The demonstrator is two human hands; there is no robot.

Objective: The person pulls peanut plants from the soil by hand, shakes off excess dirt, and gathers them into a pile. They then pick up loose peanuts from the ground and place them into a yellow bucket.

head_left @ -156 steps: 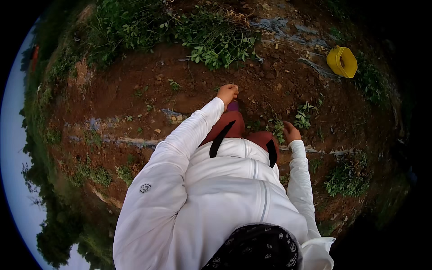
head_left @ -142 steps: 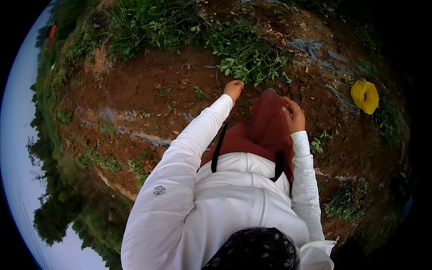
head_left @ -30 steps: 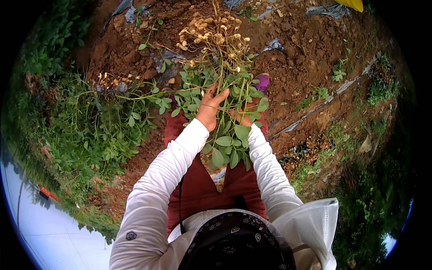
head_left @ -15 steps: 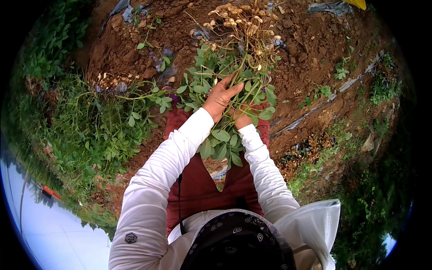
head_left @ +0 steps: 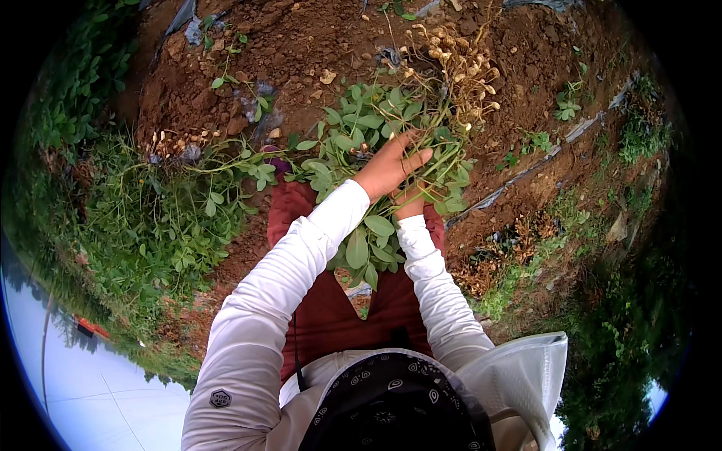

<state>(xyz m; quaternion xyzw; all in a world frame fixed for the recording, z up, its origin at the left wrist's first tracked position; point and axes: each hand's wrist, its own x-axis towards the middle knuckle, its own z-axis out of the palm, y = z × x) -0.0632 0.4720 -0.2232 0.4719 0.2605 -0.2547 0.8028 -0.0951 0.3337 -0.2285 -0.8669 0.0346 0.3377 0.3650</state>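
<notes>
A bunch of uprooted peanut plants (head_left: 361, 131) hangs before my knees, leaves toward me. Its pale pods (head_left: 462, 68) and tangled roots point away, to the far right. My left hand (head_left: 389, 167) lies across the stems with its fingers curled round them, the tips hidden among leaves. Lower and nearer to me, my right hand (head_left: 410, 201) grips the same stems, partly covered by foliage. Both hands are close together, in white sleeves.
More pulled peanut plants (head_left: 165, 203) lie in a heap on the left, some pods (head_left: 180, 143) showing at its far edge. Reddish soil (head_left: 301, 45) spreads ahead. A strip of plastic film (head_left: 519, 177) crosses the ground at right. Green growth (head_left: 83, 68) stands far left.
The bunch has swung to the right at its pod end, and both hands have shifted slightly right with it. My grip stays on the stems.
</notes>
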